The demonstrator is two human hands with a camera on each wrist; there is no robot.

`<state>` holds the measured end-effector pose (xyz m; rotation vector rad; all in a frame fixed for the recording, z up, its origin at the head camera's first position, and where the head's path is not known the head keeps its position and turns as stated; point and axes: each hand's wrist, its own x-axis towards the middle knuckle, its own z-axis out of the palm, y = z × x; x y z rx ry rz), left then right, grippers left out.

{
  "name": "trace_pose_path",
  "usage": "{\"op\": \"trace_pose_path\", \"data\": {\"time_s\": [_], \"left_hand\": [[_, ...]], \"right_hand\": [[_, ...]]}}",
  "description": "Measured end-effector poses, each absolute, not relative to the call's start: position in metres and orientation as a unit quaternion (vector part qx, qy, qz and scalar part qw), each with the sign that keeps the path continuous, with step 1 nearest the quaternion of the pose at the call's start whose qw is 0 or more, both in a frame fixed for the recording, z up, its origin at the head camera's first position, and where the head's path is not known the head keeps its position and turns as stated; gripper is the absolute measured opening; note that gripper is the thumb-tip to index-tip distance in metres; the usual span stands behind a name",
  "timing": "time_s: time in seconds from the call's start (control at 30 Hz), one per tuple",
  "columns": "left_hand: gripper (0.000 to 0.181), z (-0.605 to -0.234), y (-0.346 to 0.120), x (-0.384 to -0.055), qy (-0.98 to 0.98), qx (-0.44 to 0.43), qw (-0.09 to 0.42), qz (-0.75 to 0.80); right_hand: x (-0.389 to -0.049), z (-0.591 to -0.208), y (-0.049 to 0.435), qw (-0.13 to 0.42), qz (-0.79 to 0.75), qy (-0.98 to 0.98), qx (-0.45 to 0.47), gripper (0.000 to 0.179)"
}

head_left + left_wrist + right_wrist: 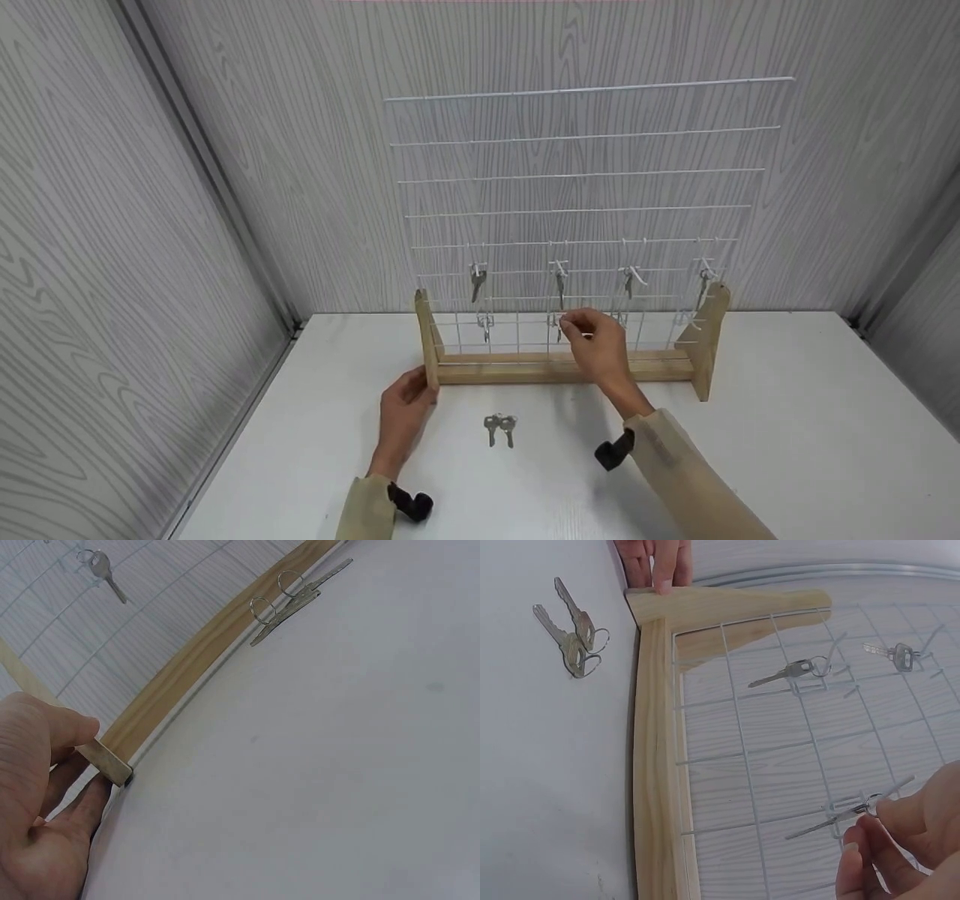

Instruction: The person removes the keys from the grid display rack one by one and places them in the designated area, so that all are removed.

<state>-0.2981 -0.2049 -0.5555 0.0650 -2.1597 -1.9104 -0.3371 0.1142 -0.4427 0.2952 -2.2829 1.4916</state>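
Observation:
A wire grid (589, 89) stands upright in a wooden base (517, 373) on a white table. My left hand (403, 416) grips the lower front of the left wooden end piece (106, 763), thumb on one side and fingers on the other. At the second hook of the lower row, my right hand (604, 349) pinches the ring (873, 804) of a key (814, 827). That ring is around or against the hook; I cannot tell which. To its left hangs another key (780, 676). Two ringed keys (491, 430) lie side by side on the table before the base.
Along the upper row of hooks hang several keys (478, 285). Further right in the lower row are more white hooks (691, 322), partly behind my right hand. Grey wood-grain panels (112, 247) rise behind and at both sides of the table.

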Motion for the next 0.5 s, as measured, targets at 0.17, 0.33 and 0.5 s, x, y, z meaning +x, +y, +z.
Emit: {"op": "trace_pose_path", "data": {"time_s": [0.17,0.33,0.5], "left_hand": [[0.045,-0.5561,-0.2044,-0.2982,-0.746,0.032,0.126,-0.653],[0.046,-0.556,-0.204,-0.2993,-0.746,0.036,0.123,-0.653],[0.047,-0.5539,-0.2039,-0.2994,-0.745,0.035,0.123,-0.655]], "right_hand": [[-0.3368,-0.4425,0.1156,0.191,0.533,-0.816,0.114,0.011],[-0.3361,-0.442,0.1166,0.192,0.535,-0.815,0.114,0.008],[-0.3322,-0.44,0.1186,0.188,0.535,-0.816,0.113,0.008]]}}
